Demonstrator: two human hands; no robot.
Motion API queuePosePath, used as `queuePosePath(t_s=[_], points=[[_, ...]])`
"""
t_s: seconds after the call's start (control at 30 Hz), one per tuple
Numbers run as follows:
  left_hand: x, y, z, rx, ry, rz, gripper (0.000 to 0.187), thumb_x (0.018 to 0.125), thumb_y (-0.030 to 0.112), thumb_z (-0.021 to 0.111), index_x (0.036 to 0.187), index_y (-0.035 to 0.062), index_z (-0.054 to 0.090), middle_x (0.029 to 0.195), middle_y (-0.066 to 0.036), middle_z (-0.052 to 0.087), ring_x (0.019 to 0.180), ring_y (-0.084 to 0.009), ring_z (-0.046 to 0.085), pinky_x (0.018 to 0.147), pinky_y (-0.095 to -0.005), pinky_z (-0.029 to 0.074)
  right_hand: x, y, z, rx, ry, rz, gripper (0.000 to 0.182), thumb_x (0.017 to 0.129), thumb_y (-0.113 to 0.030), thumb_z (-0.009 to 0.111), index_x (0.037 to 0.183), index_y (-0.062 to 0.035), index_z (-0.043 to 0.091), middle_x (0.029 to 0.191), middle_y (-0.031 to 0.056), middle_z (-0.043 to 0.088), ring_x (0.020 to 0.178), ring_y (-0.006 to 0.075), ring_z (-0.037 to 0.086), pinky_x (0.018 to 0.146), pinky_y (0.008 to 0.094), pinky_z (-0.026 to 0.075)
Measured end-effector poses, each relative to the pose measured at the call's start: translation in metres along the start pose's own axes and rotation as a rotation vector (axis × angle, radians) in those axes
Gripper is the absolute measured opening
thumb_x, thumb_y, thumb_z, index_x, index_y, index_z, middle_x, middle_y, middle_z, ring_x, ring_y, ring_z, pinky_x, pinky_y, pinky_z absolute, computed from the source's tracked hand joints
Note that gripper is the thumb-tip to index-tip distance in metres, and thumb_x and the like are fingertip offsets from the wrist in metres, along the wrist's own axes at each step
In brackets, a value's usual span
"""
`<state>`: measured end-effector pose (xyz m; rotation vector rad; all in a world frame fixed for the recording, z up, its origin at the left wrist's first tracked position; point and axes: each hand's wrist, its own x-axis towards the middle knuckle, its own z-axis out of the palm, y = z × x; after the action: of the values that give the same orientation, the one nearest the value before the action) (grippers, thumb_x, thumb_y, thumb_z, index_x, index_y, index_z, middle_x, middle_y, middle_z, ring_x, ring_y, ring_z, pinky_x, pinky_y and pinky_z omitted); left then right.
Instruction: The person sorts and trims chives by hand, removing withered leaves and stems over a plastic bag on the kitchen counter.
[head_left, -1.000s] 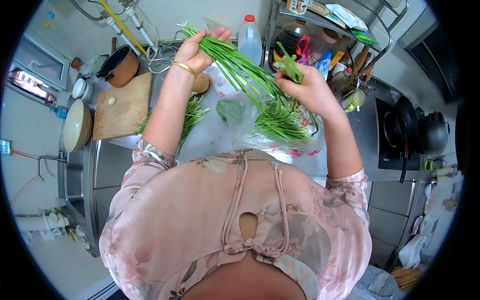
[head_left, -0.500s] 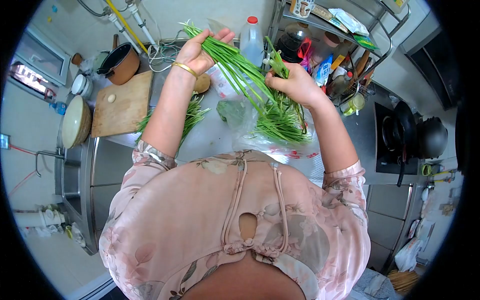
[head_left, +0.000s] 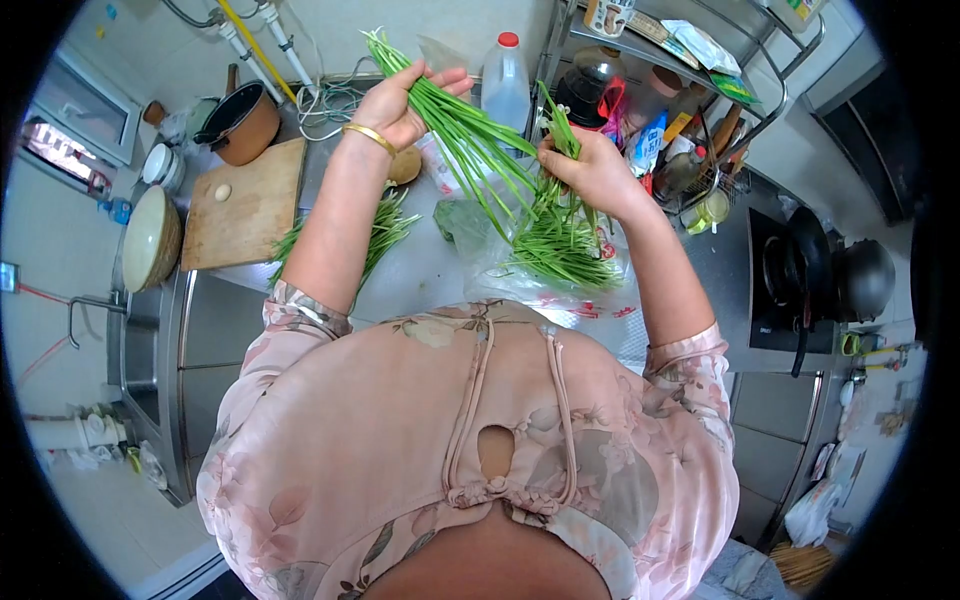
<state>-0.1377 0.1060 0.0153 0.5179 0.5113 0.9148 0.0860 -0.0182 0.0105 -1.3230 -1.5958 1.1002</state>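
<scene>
My left hand [head_left: 393,108], with a gold bangle at its wrist, holds a long bunch of garlic chives [head_left: 460,128] under the thumb, palm turned up. The white ends stick out past the thumb, and the leaves slant down to the right. My right hand [head_left: 590,172] pinches a few chive leaves [head_left: 562,135] near the far ends of that bunch. Below it, a pile of chives [head_left: 565,252] lies on a clear plastic bag [head_left: 480,262]. Another heap of chives [head_left: 385,232] rests on the counter, partly hidden by my left forearm.
At left are a cutting board [head_left: 245,205] with a small pale round item, a pot [head_left: 248,135] and a large bowl [head_left: 153,240]. A red-capped jug [head_left: 506,85] stands at the back. A metal rack [head_left: 690,65] and stove [head_left: 775,290] are at right.
The leaf ends of the bunch have shifted slightly, and some strands hang more loosely apart. Both hands stay nearly in place, still holding chives.
</scene>
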Motion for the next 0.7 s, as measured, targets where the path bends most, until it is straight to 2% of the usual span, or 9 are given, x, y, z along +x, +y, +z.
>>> queuePosePath(t_s=[0.07,0.17,0.33,0.47,0.53,0.57,0.67,0.7], points=[[0.0,-0.001,0.001,0.027,0.036,0.012,0.022,0.092,0.021,0.037,0.085,0.0015,0.045,0.112,-0.026,0.049,0.109,-0.039,0.046,0.09,-0.0482,0.042,0.001,0.006,-0.002,-0.004,-0.011,-0.015,0.016,0.08,-0.015,0.056,0.086,-0.0009,0.054,0.068,-0.0002,0.053,0.058,0.0071,0.048,0.052,0.023,0.04],[0.003,-0.004,-0.004,0.09,-0.025,0.035,0.02,0.093,0.021,0.033,0.09,0.0016,0.035,0.109,-0.028,0.048,0.104,-0.0414,0.049,0.089,-0.0463,0.043,0.0,0.008,-0.003,0.048,-0.031,-0.005,0.016,0.079,-0.015,0.056,0.086,-0.0006,0.054,0.071,-0.0004,0.053,0.063,0.0071,0.048,0.055,0.0226,0.04],[-0.003,-0.006,0.006,0.151,-0.022,0.057,0.025,0.093,0.02,0.032,0.097,-0.0038,0.036,0.108,-0.028,0.049,0.102,-0.0394,0.051,0.088,-0.0448,0.044,-0.001,0.01,0.0,0.171,-0.06,0.093,0.017,0.076,-0.012,0.055,0.088,-0.0004,0.057,0.072,-0.0004,0.054,0.063,0.0069,0.047,0.056,0.0217,0.038],[-0.007,-0.006,0.01,0.224,-0.042,0.041,0.031,0.093,0.021,0.031,0.104,-0.0075,0.034,0.109,-0.026,0.049,0.101,-0.0367,0.052,0.084,-0.0444,0.046,0.001,0.017,-0.001,-0.027,-0.136,0.135,0.021,0.075,-0.011,0.053,0.092,0.0004,0.059,0.074,0.001,0.057,0.067,0.0083,0.049,0.061,0.0233,0.04],[-0.01,-0.008,0.013,0.193,-0.023,0.021,0.023,0.093,0.021,0.035,0.091,-0.0005,0.042,0.106,-0.025,0.052,0.103,-0.0373,0.051,0.085,-0.0459,0.045,0.002,0.014,0.0,-0.136,-0.166,0.111,0.022,0.076,-0.008,0.051,0.095,0.0009,0.057,0.079,0.0011,0.057,0.074,0.0081,0.049,0.068,0.0221,0.04],[-0.011,-0.009,0.014,0.176,-0.012,0.012,0.022,0.092,0.022,0.037,0.085,0.003,0.046,0.104,-0.024,0.054,0.105,-0.0375,0.05,0.086,-0.0466,0.045,0.006,0.03,-0.002,-0.254,-0.104,0.072,0.023,0.077,-0.009,0.051,0.097,0.0006,0.056,0.08,0.0007,0.057,0.072,0.0082,0.049,0.067,0.0226,0.039],[-0.006,-0.016,0.005,0.167,-0.048,0.017,0.022,0.092,0.022,0.037,0.086,0.0028,0.046,0.093,-0.02,0.058,0.103,-0.0362,0.051,0.086,-0.0475,0.044,0.012,0.043,-0.006,-0.192,0.165,0.009,0.021,0.079,-0.01,0.051,0.097,-0.0003,0.057,0.08,0.001,0.057,0.071,0.0083,0.048,0.066,0.0232,0.039],[-0.005,-0.02,0.004,0.139,-0.057,-0.005,0.023,0.092,0.022,0.037,0.086,0.0027,0.046,0.087,-0.017,0.057,0.1,-0.0351,0.052,0.085,-0.0493,0.044,0.014,0.044,-0.01,-0.133,0.242,0.058,0.018,0.08,-0.011,0.051,0.094,-0.001,0.057,0.079,0.0009,0.057,0.07,0.0085,0.048,0.064,0.0243,0.039]])
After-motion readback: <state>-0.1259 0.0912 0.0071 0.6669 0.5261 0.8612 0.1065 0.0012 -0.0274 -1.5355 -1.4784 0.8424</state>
